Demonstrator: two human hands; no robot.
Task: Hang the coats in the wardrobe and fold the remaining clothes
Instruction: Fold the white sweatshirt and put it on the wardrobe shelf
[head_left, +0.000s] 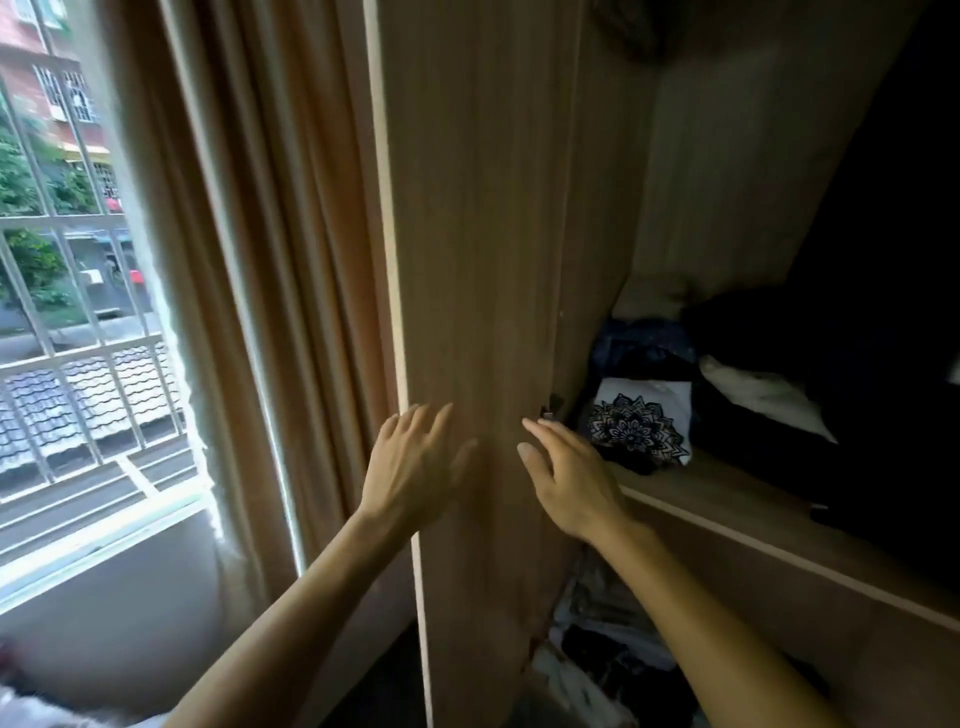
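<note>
Currently both hands are up at the wardrobe door (478, 234), neither holding anything. The left hand (410, 462) is spread flat with fingers straight, over the door's outer edge next to the curtain (270, 260). The right hand (569, 478) is loose, fingers extended, near the door's inner edge by a small dark fitting, probably a hinge. Grip is open on both sides. Whether either palm actually touches the wood I cannot tell; the frame is soft there.

The door stands swung out towards the window (78, 312), so the wardrobe (727, 182) is open and its inside is reachable. My read is that the hands are placed flat because the panel is being pushed or steadied, not grasped.

On the shelf (727, 499) sits a white top with a dark mandala print (641, 415), folded, with dark clothes (753, 364) stacked behind and to the right, touching it. Below the shelf is a jumbled heap of garments (597, 623), not folded as far as I can see.

No coat is clearly visible and no hanger or rail is in view; the far right of the wardrobe is too dark to tell. A pale blurred patch at the bottom left corner might be fabric, uncertain.

Judgement: early in the task, the access step, with no coat in hand and the heap not yet folded.
</note>
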